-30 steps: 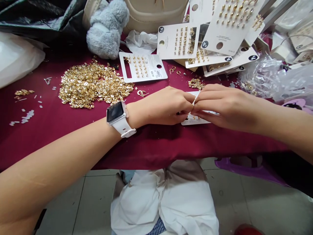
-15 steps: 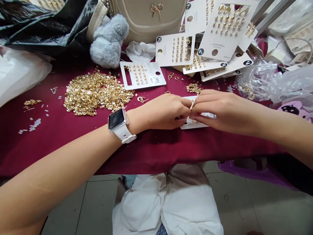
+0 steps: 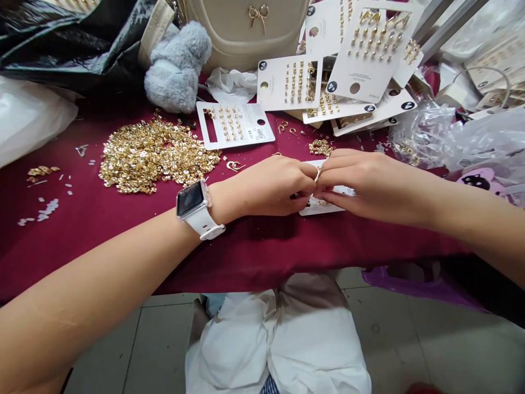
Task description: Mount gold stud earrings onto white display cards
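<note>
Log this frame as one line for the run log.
Left hand: at earring card | Right hand: at same card, fingertips meeting left's | Nearby: gold earring pieces
</note>
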Motion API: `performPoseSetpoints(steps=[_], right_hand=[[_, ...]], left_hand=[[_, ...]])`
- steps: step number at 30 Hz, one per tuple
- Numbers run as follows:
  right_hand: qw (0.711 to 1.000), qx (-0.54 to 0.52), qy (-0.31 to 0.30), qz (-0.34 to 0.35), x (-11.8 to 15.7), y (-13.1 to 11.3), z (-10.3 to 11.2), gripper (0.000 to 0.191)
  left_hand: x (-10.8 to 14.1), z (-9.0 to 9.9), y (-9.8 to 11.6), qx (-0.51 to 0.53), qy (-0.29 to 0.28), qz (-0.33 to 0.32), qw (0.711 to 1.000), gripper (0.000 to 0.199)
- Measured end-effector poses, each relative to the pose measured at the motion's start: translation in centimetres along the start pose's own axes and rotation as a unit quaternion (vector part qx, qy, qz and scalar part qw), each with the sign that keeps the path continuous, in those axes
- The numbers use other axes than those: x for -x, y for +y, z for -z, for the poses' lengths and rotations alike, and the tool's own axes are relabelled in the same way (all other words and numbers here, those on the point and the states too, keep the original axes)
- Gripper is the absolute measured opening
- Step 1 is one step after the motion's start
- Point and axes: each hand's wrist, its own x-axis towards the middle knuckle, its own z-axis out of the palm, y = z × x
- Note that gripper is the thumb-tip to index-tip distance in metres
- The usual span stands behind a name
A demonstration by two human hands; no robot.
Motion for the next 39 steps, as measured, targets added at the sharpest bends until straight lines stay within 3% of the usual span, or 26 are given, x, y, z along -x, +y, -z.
performPoseSetpoints(steps=[14, 26, 31, 39], right_hand=[[0.997, -0.010, -0.022, -0.067, -0.5, -1.1, 0.5, 0.023], [0.972, -0.092, 0.060, -0.206, 0.0, -2.1, -0.4, 0.018], [0.968, -0.113, 0.098, -0.201, 0.7, -2.1, -1.2, 0.015], [0.960, -0.181, 0.117, -0.179, 1.1, -1.7, -1.6, 0.013]], left_hand=[[0.1, -0.1, -0.1, -0.008, 0.017, 0.002, 1.000, 0.015], [0.2, -0.1, -0.1, -0.027, 0.006, 0.019, 0.999, 0.020], [0.5, 0.0, -0.1, -0.059, 0.009, -0.001, 0.998, 0.021], [0.5, 0.3, -0.2, -0.006, 0.005, 0.011, 1.000, 0.022]])
